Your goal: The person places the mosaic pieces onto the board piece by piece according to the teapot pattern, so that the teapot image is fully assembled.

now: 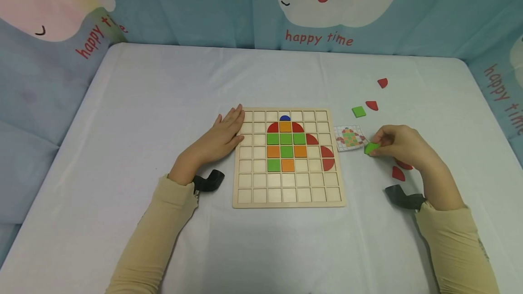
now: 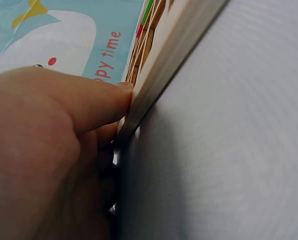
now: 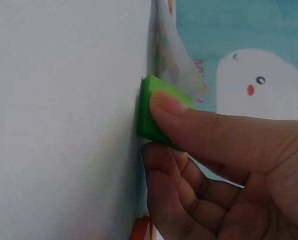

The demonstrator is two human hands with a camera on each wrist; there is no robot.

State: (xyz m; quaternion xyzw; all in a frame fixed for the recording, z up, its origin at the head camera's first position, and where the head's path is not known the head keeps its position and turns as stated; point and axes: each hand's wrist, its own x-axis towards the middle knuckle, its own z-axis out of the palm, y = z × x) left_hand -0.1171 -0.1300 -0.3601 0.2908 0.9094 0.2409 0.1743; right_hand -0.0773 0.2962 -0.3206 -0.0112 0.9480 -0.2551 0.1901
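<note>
A wooden grid board (image 1: 253, 194) lies mid-table, with green, orange, red and blue tiles set in its cells. My left hand (image 1: 222, 135) rests along its left edge, fingers stretched out flat; in the left wrist view the thumb (image 2: 98, 100) touches the board's side (image 2: 159, 65). Between thumb and fingers my right hand (image 1: 402, 146) pinches a green square tile (image 1: 371, 148), low over the cloth. The right wrist view shows that tile (image 3: 164, 110) tilted on edge beside a paper pattern card (image 3: 176, 60). In the head view this card (image 1: 347, 144) lies at the board's right edge.
Another green tile (image 1: 358, 111) and red quarter-round tiles (image 1: 372, 105) (image 1: 382, 83) lie beyond the card. Closer in, a red tile (image 1: 398, 173) lies under the right wrist, with another partly hidden. Black wrist cameras (image 1: 209, 180) hang at both cuffs. A printed curtain (image 1: 229, 8) borders the white table.
</note>
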